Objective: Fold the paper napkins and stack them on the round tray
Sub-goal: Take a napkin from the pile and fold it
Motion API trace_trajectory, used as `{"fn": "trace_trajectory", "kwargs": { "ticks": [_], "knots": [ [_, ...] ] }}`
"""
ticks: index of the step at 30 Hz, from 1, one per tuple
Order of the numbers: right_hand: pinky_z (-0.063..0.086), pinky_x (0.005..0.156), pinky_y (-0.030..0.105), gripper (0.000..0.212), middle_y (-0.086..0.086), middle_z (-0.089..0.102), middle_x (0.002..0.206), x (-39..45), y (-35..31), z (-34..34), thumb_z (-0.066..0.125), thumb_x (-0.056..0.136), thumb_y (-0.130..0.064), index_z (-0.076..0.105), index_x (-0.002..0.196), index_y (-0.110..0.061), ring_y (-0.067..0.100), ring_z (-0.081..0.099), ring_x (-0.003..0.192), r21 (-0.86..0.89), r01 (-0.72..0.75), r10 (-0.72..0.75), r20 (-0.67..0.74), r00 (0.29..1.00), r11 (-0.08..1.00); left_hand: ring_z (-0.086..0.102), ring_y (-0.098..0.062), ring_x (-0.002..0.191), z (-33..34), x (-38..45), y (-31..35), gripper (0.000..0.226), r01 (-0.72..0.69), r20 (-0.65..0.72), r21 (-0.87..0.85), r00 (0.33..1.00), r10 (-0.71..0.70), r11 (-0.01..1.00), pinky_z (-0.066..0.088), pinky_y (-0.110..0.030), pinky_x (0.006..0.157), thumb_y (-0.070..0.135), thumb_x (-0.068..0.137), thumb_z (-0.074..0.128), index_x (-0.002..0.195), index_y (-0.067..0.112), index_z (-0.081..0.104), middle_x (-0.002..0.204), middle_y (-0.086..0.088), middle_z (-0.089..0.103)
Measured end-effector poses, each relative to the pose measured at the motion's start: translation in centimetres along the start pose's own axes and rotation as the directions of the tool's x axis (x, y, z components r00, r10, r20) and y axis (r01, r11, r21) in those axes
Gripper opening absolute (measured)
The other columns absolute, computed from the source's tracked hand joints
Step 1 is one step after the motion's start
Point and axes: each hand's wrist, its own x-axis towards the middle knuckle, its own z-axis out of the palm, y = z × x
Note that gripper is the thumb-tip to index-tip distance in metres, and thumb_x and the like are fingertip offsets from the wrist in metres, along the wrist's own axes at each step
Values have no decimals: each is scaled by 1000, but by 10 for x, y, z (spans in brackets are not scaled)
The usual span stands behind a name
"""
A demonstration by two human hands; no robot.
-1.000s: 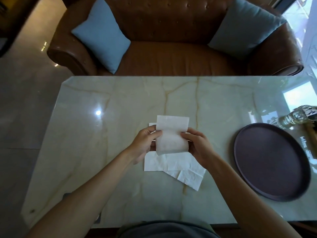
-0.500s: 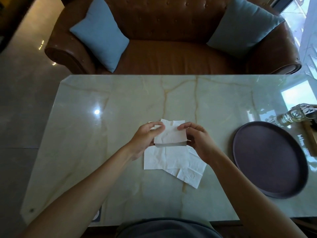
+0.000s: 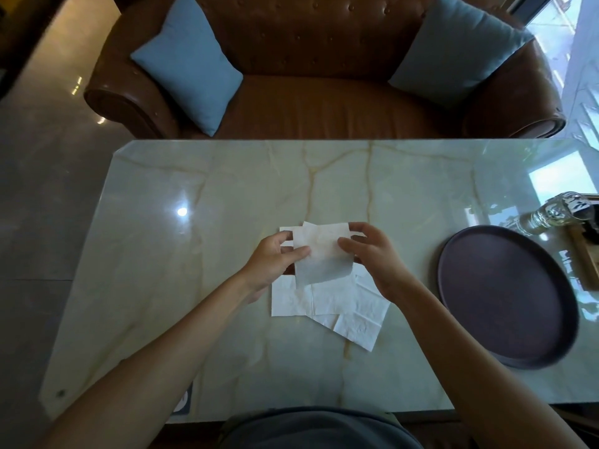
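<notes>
Held napkin: a white paper napkin, lifted above the table, pinched on both sides.
Left hand: thumb and fingers are closed on the napkin's left edge.
Right hand: thumb and fingers are closed on the napkin's right edge; the fingertips behind the paper are hidden.
Loose napkins: a messy white pile flat on the marble table, under the hands. The hands cover part of it, so how many there are cannot be told.
Round tray: dark, on the right side of the table, well apart from the pile.
Glass bottle: far right, just past the tray, cut off by the picture's edge.
Sofa: brown, on the far side, with two blue cushions.
</notes>
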Motion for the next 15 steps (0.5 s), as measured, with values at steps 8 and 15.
{"fn": "trace_trajectory", "kwargs": {
  "ticks": [8,15],
  "knots": [
    [42,67,29,37,7,62,78,-6,9,-1,68,94,-12,66,127,-27,13,53,70,-280,171,-169,32,985,945,76,-24,98,-1,4,3,67,-108,-65,47,992,111,993,58,-38,92,16,95,68,150,37,35,105,-9,79],
    [46,85,14,40,-7,69,111,-7,14,-2,75,87,-8,69,125,-17,8,64,101,-551,220,-230,53,972,805,69,-16,90,0,2,4,34,-152,-42,178,986,162,972,55,-46,97,10,83,80,113,25,73,109,-15,75]
  ]
}}
